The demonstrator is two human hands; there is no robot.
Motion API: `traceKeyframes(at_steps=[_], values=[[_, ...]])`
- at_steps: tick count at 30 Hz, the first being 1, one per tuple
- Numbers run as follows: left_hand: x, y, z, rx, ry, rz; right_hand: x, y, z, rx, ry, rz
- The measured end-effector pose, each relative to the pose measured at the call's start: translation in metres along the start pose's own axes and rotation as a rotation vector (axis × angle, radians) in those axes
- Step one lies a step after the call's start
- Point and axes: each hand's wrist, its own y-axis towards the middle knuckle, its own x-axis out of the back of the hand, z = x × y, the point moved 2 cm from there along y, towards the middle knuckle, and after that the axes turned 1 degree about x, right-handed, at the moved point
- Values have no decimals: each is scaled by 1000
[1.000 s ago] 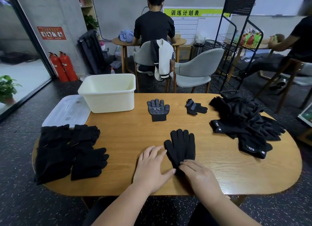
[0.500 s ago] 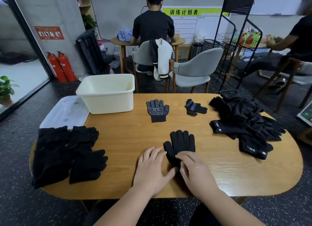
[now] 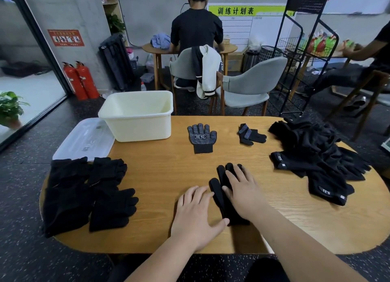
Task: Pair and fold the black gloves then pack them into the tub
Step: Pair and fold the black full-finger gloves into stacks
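Observation:
A black glove pair (image 3: 219, 189) lies flat near the front of the wooden table (image 3: 168, 176), fingers pointing away from me. My right hand (image 3: 242, 191) lies flat on top of it with straight fingers and covers most of it. My left hand (image 3: 196, 214) rests flat on the table just left of it, thumb touching the cuff end. The cream tub (image 3: 137, 115) stands at the back left. Paired black gloves (image 3: 88, 193) lie at the left. A loose heap of black gloves (image 3: 316, 155) fills the right side.
A dotted grey-black glove (image 3: 202, 137) and a small folded dotted glove (image 3: 250, 134) lie mid-table at the back. The clear lid (image 3: 84, 139) sits left of the tub. Chairs, a wire rack and other people are beyond the table.
My right hand has slid forward from the glove's cuff up over its palm and fingers. The left hand has stayed flat beside it.

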Motion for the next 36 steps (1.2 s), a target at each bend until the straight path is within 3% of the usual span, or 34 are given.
traceKeyframes(at_steps=[7,12,23,28,33,36], values=[[1,-2,7,15,-142,-71,-17,8,14,-57,-42,65],[0,-1,9,28,-195,-87,-2,19,25,-69,29,-41],[2,-4,11,35,-324,-166,-16,15,34,-54,-78,103],[2,-5,11,30,-312,-182,-25,-6,39,-41,-2,19],[0,-7,7,-2,-192,-145,-11,-27,22,-22,265,-337],[-2,-6,3,-27,-113,-115,-15,-46,-1,31,175,-350]])
